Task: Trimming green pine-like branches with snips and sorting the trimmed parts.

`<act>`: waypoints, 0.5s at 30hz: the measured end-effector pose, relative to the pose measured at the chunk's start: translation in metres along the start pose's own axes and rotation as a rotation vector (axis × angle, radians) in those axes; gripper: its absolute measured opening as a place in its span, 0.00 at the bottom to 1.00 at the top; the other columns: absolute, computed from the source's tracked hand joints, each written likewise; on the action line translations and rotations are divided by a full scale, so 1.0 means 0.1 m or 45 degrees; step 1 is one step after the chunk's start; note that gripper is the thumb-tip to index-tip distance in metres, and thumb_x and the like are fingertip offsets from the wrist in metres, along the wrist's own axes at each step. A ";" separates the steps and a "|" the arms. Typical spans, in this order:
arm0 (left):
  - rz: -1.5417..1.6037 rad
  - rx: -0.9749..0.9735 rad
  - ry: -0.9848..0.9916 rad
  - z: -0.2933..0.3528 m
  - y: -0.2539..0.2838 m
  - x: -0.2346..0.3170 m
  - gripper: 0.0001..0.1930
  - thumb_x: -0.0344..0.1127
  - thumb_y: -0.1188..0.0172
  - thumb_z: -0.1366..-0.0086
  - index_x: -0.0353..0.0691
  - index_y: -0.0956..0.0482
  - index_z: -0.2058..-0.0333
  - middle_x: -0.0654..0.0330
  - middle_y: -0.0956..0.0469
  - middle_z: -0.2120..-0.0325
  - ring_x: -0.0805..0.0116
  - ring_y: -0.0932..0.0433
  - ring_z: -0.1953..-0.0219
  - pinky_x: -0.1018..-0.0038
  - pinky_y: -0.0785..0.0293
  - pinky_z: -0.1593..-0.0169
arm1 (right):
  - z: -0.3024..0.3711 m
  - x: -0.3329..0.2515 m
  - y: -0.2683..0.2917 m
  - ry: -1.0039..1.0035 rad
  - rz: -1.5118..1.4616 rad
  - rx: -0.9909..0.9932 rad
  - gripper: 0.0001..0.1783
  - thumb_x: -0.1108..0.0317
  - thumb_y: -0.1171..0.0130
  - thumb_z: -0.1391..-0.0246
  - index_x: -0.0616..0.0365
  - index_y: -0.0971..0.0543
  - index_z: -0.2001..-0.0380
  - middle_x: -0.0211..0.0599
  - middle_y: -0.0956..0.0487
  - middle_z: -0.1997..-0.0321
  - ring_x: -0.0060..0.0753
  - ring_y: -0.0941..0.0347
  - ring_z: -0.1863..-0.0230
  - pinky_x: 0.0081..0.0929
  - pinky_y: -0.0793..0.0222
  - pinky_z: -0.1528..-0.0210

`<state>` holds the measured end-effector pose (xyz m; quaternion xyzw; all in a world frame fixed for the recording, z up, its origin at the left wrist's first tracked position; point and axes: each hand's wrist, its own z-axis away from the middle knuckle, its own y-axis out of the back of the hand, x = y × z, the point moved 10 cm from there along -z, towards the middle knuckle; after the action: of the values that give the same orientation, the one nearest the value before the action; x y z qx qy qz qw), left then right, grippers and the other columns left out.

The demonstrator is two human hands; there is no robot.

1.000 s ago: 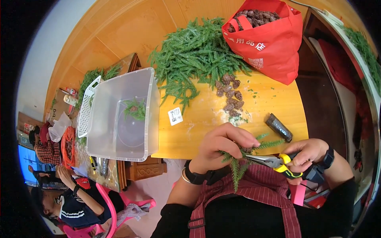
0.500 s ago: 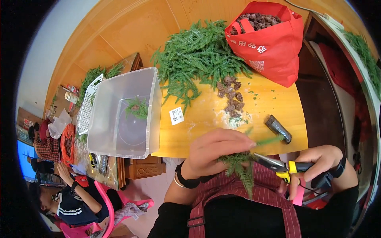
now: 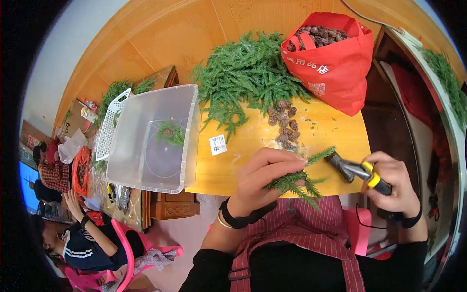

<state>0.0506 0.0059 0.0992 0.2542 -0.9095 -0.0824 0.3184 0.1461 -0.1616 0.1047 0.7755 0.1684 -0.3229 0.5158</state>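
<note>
- Now grasping a green, needle-leaved sprig (image 3: 297, 186) in the curled fingers of the left hand (image 3: 265, 177), over the near edge of the yellow wooden table (image 3: 219, 173).
- Clutching yellow-and-black-handled steel pliers (image 3: 372, 180) in the right hand (image 3: 395, 181), drawn rightward off the sprig since the earlier frame.
- Overlapping, in view, a dark, wrapped cylindrical bundle (image 3: 339, 166); cannot tell whether touching.
- Beyond, lying as before: clustered brown pinecones (image 3: 285, 124), a green foliage heap (image 3: 248, 68).

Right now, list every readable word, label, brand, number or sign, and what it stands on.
Red bag: white characters and a square code, not copied here.
White label on the table: too small to read.
Carton, far left: dark letters, not copied here.
Nearby containers, dark shirt: marks too small.
</note>
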 end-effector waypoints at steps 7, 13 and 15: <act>0.037 0.041 0.017 -0.02 -0.03 0.01 0.14 0.22 0.33 0.55 0.34 0.22 0.66 0.54 0.27 0.68 0.60 0.22 0.65 0.69 0.24 0.60 | -0.06 -0.09 -0.02 0.234 0.491 0.267 0.10 0.75 0.39 0.73 0.60 0.29 0.82 0.39 0.28 0.77 0.51 0.31 0.58 0.39 0.34 0.60; 0.185 0.050 0.084 -0.02 -0.03 -0.03 0.13 0.22 0.35 0.53 0.33 0.23 0.66 0.54 0.28 0.67 0.59 0.22 0.65 0.69 0.23 0.60 | -0.14 -0.16 -0.09 0.327 0.593 0.272 0.10 0.73 0.38 0.75 0.59 0.28 0.83 0.35 0.26 0.74 0.47 0.30 0.58 0.40 0.35 0.58; 0.241 0.062 0.095 -0.01 -0.05 -0.07 0.13 0.21 0.35 0.53 0.33 0.23 0.66 0.53 0.28 0.68 0.59 0.22 0.64 0.68 0.24 0.60 | -0.15 -0.18 -0.10 0.328 0.623 0.275 0.10 0.73 0.37 0.76 0.59 0.28 0.83 0.35 0.26 0.74 0.47 0.29 0.58 0.40 0.35 0.59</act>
<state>0.0578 0.0055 0.0949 0.1776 -0.9187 -0.0201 0.3522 0.1325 -0.1426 0.1140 0.8781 0.0051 -0.1037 0.4670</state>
